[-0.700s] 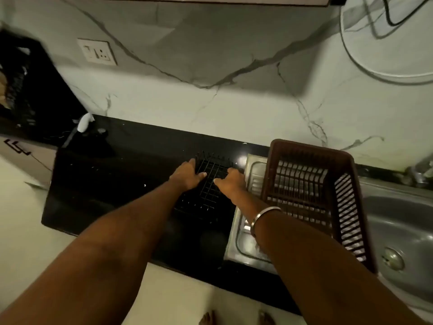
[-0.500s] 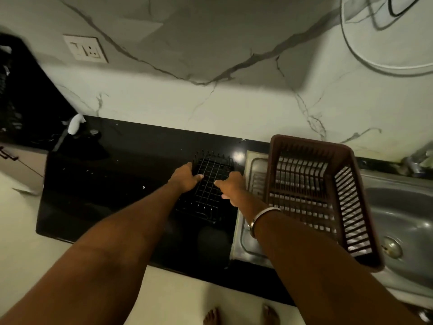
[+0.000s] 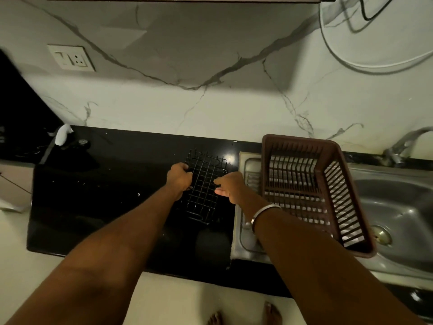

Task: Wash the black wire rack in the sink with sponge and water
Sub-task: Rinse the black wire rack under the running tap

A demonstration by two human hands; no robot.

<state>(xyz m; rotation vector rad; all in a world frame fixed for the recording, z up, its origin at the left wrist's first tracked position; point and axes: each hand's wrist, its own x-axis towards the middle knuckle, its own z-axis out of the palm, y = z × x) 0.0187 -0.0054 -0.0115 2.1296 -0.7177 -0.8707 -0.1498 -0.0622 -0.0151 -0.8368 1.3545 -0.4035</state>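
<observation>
The black wire rack [image 3: 203, 191] is lying on the dark countertop [image 3: 105, 195], just left of the steel sink's [image 3: 398, 202] draining board and well apart from the basin. Whether it is resting flat or just clearing the surface cannot be told. The left hand [image 3: 179, 180] is curling its fingers round the rack's left edge, and the right hand [image 3: 230, 187] is pinching the right edge between thumb and fingertips.

The main risk is sitting in the way: a brown slatted basket [image 3: 300, 138] is occupying the draining board, between the rack and the basin. Swinging the rack across low could be catching its upright wire tips in the basket's slats or shoving the basket toward the basin. The right hand's pinch looks light, so a tilted lift could be letting that side drop. No sponge is showing, and the tap [image 3: 403, 144] is standing at the far side of the basin – both are calling for a freed hand.

The rack's long axis is running away from the person toward the wall, its far end leaning slightly right – that end is carrying the short prongs, pointing upward.
</observation>
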